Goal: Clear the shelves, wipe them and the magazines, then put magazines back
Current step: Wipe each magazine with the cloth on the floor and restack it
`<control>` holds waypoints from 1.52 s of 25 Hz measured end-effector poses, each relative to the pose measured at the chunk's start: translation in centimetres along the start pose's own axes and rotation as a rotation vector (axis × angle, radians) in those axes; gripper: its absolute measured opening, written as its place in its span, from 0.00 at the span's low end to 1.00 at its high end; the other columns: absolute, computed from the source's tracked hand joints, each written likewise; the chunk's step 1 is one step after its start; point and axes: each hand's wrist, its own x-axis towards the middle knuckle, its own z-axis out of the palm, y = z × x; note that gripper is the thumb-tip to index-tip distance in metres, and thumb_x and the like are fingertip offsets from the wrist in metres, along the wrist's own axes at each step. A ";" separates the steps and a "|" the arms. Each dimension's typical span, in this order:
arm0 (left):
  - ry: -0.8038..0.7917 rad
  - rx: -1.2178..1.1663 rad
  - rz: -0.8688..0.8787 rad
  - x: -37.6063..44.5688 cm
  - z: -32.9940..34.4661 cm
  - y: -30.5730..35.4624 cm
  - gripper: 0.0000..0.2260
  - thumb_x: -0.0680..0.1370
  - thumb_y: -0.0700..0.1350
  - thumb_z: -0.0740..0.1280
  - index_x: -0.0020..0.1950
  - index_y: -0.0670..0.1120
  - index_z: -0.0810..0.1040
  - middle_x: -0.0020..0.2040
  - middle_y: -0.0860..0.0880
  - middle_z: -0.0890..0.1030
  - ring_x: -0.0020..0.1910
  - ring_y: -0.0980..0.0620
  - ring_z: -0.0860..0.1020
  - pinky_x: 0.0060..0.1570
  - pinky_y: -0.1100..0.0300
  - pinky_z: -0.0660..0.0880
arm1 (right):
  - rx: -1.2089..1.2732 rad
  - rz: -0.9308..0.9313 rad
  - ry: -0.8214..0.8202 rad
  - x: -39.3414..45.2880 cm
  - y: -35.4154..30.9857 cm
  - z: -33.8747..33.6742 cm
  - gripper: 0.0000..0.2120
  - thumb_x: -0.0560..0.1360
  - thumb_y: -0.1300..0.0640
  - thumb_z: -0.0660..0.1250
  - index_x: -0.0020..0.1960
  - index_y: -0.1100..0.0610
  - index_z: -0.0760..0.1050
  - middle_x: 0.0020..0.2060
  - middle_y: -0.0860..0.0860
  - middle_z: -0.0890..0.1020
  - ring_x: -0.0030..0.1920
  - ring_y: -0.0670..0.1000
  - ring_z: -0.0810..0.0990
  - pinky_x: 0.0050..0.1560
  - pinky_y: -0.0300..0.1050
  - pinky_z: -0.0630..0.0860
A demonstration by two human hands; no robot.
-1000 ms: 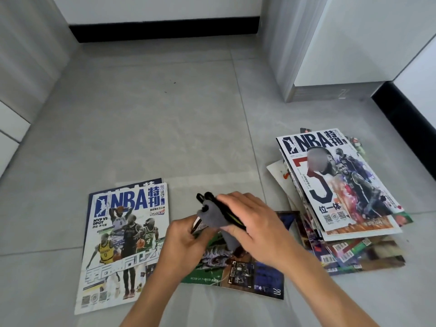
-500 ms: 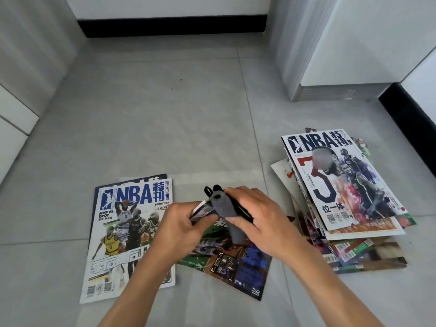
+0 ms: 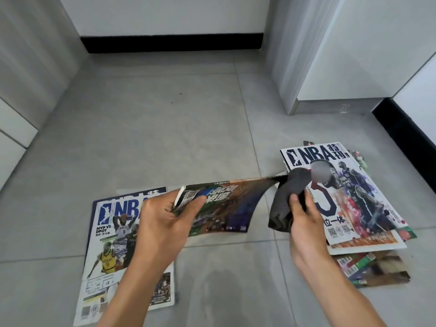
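The grey tiled floor (image 3: 165,128) carries everything here. At about 4 o'clock lies a loose stack of magazines (image 3: 349,208), an NBA cover on top. At about 8 o'clock one single NBA magazine (image 3: 111,237) lies flat, partly under the left forearm. Between them, lifted off the floor, is the held magazine (image 3: 226,206); its long axis runs from 9 to 3 o'clock and it sags in the middle. The left hand (image 3: 162,223) pinches its left end, thumb on the cover. The right hand (image 3: 304,223) is curled around a dark grey cloth (image 3: 290,199), which touches the right end of the held magazine. The cloth hand is therefore nearer to that end, and I judge that the coming wipe would run along the cover toward 9 o'clock.
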 end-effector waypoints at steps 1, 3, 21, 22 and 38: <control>0.034 -0.017 0.044 -0.2 0.6 0.3 0.09 0.74 0.44 0.74 0.34 0.47 0.81 0.31 0.56 0.82 0.28 0.61 0.75 0.28 0.64 0.72 | 0.164 0.133 -0.013 0.0 -1.5 1.0 0.18 0.83 0.55 0.62 0.72 0.49 0.73 0.64 0.47 0.80 0.64 0.48 0.79 0.64 0.49 0.75; 0.016 -0.031 0.163 -0.7 1.9 0.6 0.02 0.74 0.46 0.74 0.45 0.52 0.86 0.42 0.67 0.83 0.39 0.67 0.81 0.39 0.69 0.77 | 0.358 0.368 -0.131 -0.8 -4.1 2.5 0.14 0.83 0.56 0.59 0.66 0.53 0.77 0.58 0.52 0.84 0.55 0.49 0.83 0.54 0.46 0.79; -0.261 -0.919 -1.014 -6.4 5.7 -7.8 0.22 0.74 0.49 0.70 0.67 0.47 0.76 0.60 0.40 0.82 0.59 0.38 0.80 0.65 0.41 0.72 | 0.081 0.599 -0.368 -4.0 -4.3 1.2 0.14 0.71 0.63 0.71 0.55 0.64 0.80 0.45 0.64 0.85 0.40 0.60 0.85 0.43 0.53 0.83; -0.199 -0.911 -1.047 -6.6 5.4 -8.4 0.21 0.74 0.43 0.70 0.67 0.46 0.75 0.57 0.37 0.82 0.56 0.36 0.81 0.61 0.40 0.74 | 0.036 0.579 -0.333 -3.4 -3.9 0.7 0.13 0.72 0.63 0.71 0.57 0.62 0.80 0.46 0.63 0.86 0.43 0.60 0.85 0.48 0.55 0.82; -0.209 0.295 -0.711 -6.6 7.6 -12.3 0.13 0.81 0.44 0.64 0.37 0.46 0.76 0.32 0.50 0.78 0.30 0.54 0.73 0.33 0.60 0.69 | -1.370 -0.615 -0.613 -8.2 12.3 1.8 0.24 0.80 0.40 0.57 0.73 0.46 0.69 0.75 0.48 0.67 0.76 0.54 0.63 0.69 0.59 0.72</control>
